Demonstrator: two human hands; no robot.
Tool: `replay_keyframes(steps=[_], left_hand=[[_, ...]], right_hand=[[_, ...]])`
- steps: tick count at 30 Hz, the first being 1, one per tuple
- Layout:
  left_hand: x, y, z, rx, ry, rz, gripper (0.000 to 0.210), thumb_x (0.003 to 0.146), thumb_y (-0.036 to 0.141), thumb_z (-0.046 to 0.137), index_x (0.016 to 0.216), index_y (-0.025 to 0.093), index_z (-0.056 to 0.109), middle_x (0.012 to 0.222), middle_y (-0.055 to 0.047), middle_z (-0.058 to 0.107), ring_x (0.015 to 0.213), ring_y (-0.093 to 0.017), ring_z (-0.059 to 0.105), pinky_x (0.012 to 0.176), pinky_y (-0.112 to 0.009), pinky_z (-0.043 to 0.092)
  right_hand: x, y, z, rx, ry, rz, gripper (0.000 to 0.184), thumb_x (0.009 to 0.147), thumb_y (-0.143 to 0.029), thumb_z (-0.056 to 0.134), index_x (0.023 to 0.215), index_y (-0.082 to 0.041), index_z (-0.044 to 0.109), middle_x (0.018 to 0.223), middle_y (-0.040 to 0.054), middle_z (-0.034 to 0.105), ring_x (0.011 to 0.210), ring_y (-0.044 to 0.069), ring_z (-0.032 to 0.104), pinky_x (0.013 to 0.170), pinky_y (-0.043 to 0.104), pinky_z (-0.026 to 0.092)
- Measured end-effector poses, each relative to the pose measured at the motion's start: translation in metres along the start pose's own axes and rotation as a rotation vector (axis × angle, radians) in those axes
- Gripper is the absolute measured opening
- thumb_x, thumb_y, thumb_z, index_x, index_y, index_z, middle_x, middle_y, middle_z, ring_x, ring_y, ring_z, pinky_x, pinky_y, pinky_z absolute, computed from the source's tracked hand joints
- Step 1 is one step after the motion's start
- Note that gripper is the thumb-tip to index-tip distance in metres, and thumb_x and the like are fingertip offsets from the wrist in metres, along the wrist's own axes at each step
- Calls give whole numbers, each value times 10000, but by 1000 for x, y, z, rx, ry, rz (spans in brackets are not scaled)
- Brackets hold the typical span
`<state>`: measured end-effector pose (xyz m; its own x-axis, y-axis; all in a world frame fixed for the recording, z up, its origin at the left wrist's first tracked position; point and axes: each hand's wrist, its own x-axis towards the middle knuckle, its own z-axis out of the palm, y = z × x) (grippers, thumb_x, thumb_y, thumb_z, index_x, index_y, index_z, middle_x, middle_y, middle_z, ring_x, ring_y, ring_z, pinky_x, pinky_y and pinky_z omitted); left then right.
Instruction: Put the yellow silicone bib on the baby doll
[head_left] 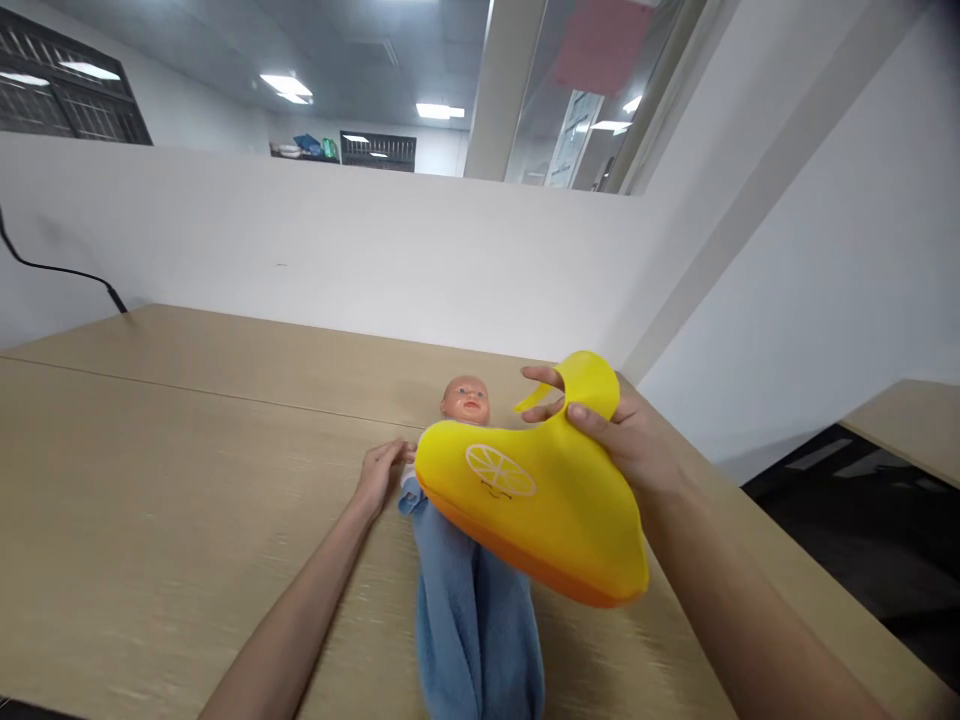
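A baby doll [466,400] lies on its back on the wooden table [172,480], wearing blue trousers [476,620]. My right hand [622,440] holds a yellow silicone bib [540,500] with an orange underside and a citrus-slice print, lifted above the doll's chest. My fingers pinch the bib near its neck strap. My left hand [381,472] rests on the doll's left side, at its shoulder or arm. The bib hides the doll's torso.
White partition walls [337,250] stand behind and to the right of the table. A black cable [67,272] runs down the wall at the far left. A second table corner [911,425] shows at the right, across a dark floor gap.
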<state>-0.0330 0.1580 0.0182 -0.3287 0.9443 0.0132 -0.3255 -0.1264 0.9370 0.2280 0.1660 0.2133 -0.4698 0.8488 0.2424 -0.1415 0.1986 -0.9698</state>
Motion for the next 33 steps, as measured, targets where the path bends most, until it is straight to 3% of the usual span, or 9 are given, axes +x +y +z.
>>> replay_keyframes(steps=[3, 8, 11, 15, 20, 24, 26, 28, 33], left_hand=[[-5, 18, 8, -147, -139, 5, 467, 755, 548, 570, 710, 107, 717, 731, -114, 714, 705, -199, 645, 748, -305, 467], [-21, 52, 25, -292, -266, -107, 286, 696, 430, 689, 619, 155, 678, 635, -33, 686, 596, -137, 615, 615, -241, 466], [-26, 73, 31, -261, -332, -124, 237, 606, 375, 767, 624, 153, 685, 637, -24, 684, 614, -137, 617, 593, -221, 463], [-27, 94, 37, -170, -465, -166, 295, 555, 360, 804, 707, 121, 723, 690, -58, 705, 606, -145, 623, 568, -219, 459], [-11, 103, 49, -87, -370, -89, 221, 576, 251, 791, 755, 141, 724, 745, -44, 715, 645, -144, 629, 619, -229, 471], [17, 98, 55, 52, -307, 4, 253, 594, 237, 746, 822, 132, 712, 819, -64, 713, 680, -166, 621, 628, -250, 464], [35, 90, 55, 162, -246, 38, 217, 614, 242, 705, 802, 132, 697, 749, -53, 694, 606, -149, 587, 545, -232, 421], [53, 79, 52, 274, -183, 33, 137, 621, 234, 666, 720, 139, 668, 636, -25, 649, 519, -126, 534, 469, -219, 354], [84, 49, 44, 414, -157, -87, 30, 576, 176, 612, 579, 146, 611, 531, 0, 593, 462, -115, 499, 440, -218, 314]], right_hand=[[-2, 3, 6, 33, -136, 19, 477, 732, -399, 700, 1170, -235, 606, 1222, 106, 596, 1036, 260, 616, 704, 311, 558], [-4, 1, 5, 71, -248, -12, 628, 746, -429, 687, 1319, -281, 480, 1287, 106, 550, 1104, 280, 586, 841, 395, 533], [-6, -1, -1, -34, -239, -91, 641, 730, -397, 709, 1321, -325, 472, 1409, 69, 433, 1211, 279, 503, 904, 393, 505], [-5, 1, -13, -267, -118, -199, 568, 706, -356, 734, 1242, -330, 548, 1503, 12, 277, 1308, 276, 385, 993, 404, 440], [21, 20, -34, -390, 73, -179, 299, 715, -459, 678, 858, -196, 683, 1432, 67, 393, 1220, 287, 462, 929, 385, 467], [59, 52, -50, -371, 214, -133, 317, 761, -474, 583, 692, -167, 623, 1326, 94, 488, 1064, 233, 548, 764, 282, 500], [79, 75, -56, -410, 232, -128, 276, 755, -431, 575, 732, -159, 610, 1146, 108, 590, 939, 196, 574, 734, 263, 484], [97, 100, -61, -490, 227, -33, 231, 744, -378, 563, 749, -150, 599, 936, 92, 637, 817, 176, 575, 674, 250, 467], [120, 159, -71, -629, 213, 221, 201, 721, -278, 538, 571, -145, 518, 571, 23, 531, 547, 121, 479, 480, 221, 335]])
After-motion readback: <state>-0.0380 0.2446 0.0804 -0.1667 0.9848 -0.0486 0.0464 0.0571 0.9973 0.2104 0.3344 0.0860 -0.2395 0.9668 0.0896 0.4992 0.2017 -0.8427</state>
